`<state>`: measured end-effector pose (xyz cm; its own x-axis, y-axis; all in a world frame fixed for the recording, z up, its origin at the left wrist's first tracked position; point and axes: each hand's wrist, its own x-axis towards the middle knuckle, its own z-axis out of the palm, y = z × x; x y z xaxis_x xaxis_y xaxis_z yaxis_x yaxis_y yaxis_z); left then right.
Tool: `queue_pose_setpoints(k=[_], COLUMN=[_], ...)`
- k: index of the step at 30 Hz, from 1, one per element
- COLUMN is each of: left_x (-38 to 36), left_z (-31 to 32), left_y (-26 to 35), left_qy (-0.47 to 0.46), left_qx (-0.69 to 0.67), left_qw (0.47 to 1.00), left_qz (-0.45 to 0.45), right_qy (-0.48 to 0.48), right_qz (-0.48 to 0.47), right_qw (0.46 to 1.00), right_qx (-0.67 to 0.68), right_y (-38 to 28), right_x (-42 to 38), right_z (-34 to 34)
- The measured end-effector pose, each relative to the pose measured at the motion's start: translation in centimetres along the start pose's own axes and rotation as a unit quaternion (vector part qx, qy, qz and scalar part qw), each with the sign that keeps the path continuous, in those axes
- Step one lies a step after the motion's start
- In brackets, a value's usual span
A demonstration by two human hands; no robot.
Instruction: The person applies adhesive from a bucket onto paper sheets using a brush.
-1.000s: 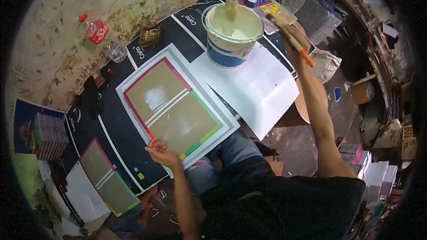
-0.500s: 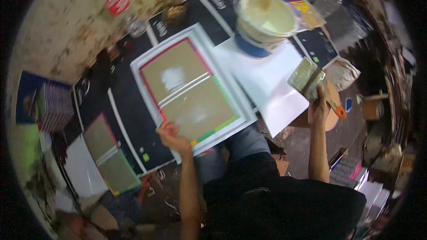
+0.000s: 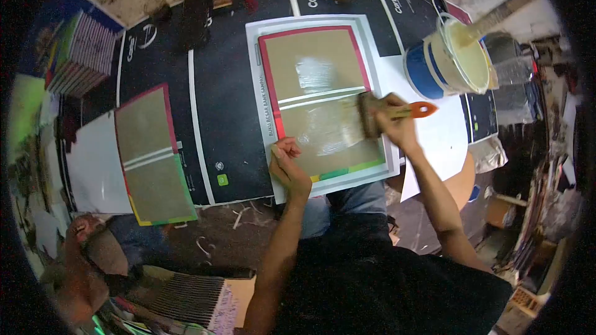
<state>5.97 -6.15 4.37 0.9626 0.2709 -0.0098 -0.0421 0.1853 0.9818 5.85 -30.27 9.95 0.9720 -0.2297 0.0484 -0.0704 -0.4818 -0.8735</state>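
A wide paintbrush (image 3: pixel 371 121) with an orange-tipped handle is gripped in my right hand (image 3: pixel 397 125). Its bristles touch the lower grey-brown panel of a cover board (image 3: pixel 310 56) edged in red, green and yellow, beside a smeared wet patch. A second whitish wet patch (image 3: pixel 315 73) shows on the upper panel, above two white strips. My left hand (image 3: pixel 287 158) rests at the board's lower left edge, its fingers loosely curled and apart, with nothing visible in them. Beneath the board lies a larger printed white sheet (image 3: pixel 264 102).
A bucket (image 3: pixel 428 68) of pale paste, with a stick standing in it, is on white sheets (image 3: pixel 437 142) to the right. Another cover board (image 3: pixel 149 121) lies at left, near stacked books (image 3: pixel 84 53). Someone else's arm (image 3: pixel 84 254) shows at lower left.
My right hand has brought the brush leftward from beside the table onto the board's lower panel. My left hand stays at the board's edge. The camera view has turned.
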Motion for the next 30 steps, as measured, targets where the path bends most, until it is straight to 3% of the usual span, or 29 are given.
queue_pose_setpoints(k=[1,2,4,6,8,10,11,13,14,16,18,20,22,23,24,25,26,27,28,29,30], left_x=[-0.1,-0.2,-0.1,-0.1,0.0,-0.1,0.1,0.1,-0.1,-0.1,-0.1,-0.5,-0.7,-0.9,-1.0,-1.0,-0.9,-0.8,-0.6,-0.4,-0.4], left_z=[0.1,-0.1,0.0,0.1,0.1,-0.1,0.0,0.3,0.3,0.2,0.5,0.4,0.0,0.0,-0.1,-0.2,-0.2,-0.2,-0.2,0.0,0.1], left_y=[-0.1,-0.1,0.0,1.0,0.8,0.2,0.4,1.2,0.8,0.2,0.5,0.5,0.0,-0.1,0.0,0.0,0.2,0.2,0.1,0.1,0.5], left_qy=[0.007,-0.004,-0.028,-0.060,-0.080,-0.088,-0.085,-0.075,-0.069,-0.068,-0.046,-0.035,-0.030,-0.009,-0.013,-0.019,-0.025,-0.036,-0.043,-0.047,-0.043], left_qx=[-0.007,-0.006,-0.007,0.044,0.074,0.079,0.082,0.085,0.079,0.068,0.056,0.041,0.026,0.009,0.020,0.031,0.038,0.037,0.033,0.029,0.043], left_qw=[1.000,1.000,1.000,0.997,0.994,0.993,0.993,0.994,0.994,0.995,0.997,0.998,0.999,0.999,0.999,0.998,0.998,0.998,0.998,0.998,0.998], left_qz=[0.001,-0.002,0.000,0.026,0.030,0.011,0.008,-0.002,0.000,0.012,-0.009,-0.022,-0.021,-0.039,-0.043,-0.045,-0.043,-0.032,-0.017,-0.001,-0.019], right_qy=[0.015,0.025,0.073,0.081,-0.028,-0.195,-0.151,-0.080,-0.102,-0.126,-0.140,-0.251,-0.305,-0.308,-0.323,-0.180,-0.133,-0.094,-0.049,0.009,0.021], right_qz=[0.015,-0.039,0.017,-0.064,-0.173,-0.171,-0.250,-0.335,-0.257,-0.385,-0.438,-0.361,-0.348,-0.382,-0.214,-0.329,-0.194,-0.187,-0.195,-0.244,-0.233], right_qw=[0.999,0.991,0.986,0.990,0.981,0.960,0.946,0.908,0.920,0.834,0.814,0.839,0.865,0.844,0.909,0.898,0.940,0.957,0.941,0.930,0.945], right_qx=[-0.042,-0.126,-0.146,-0.092,-0.077,-0.107,-0.139,-0.239,-0.278,-0.376,-0.354,-0.319,-0.195,-0.215,-0.153,-0.230,-0.246,-0.201,-0.272,-0.274,-0.227], right_y=[0.8,-0.3,-3.4,-6.2,-6.2,-5.1,-0.7,-0.8,-2.3,-2.3,-2.1,-4.8,-5.4,-4.6,-3.6,0.6,2.4,-0.2,0.2,1.6,1.2], right_x=[0.9,1.9,3.9,6.0,8.4,11.3,14.1,17.7,19.2,20.3,16.2,10.4,7.5,7.8,8.5,10.1,12.6,15.1,17.0,18.5,18.5], right_z=[-1.6,-2.8,-2.2,0.5,2.7,3.4,2.7,1.0,-0.2,-1.0,0.6,2.1,2.8,2.0,1.2,0.3,-1.1,-1.9,-2.8,-3.4,-3.5])
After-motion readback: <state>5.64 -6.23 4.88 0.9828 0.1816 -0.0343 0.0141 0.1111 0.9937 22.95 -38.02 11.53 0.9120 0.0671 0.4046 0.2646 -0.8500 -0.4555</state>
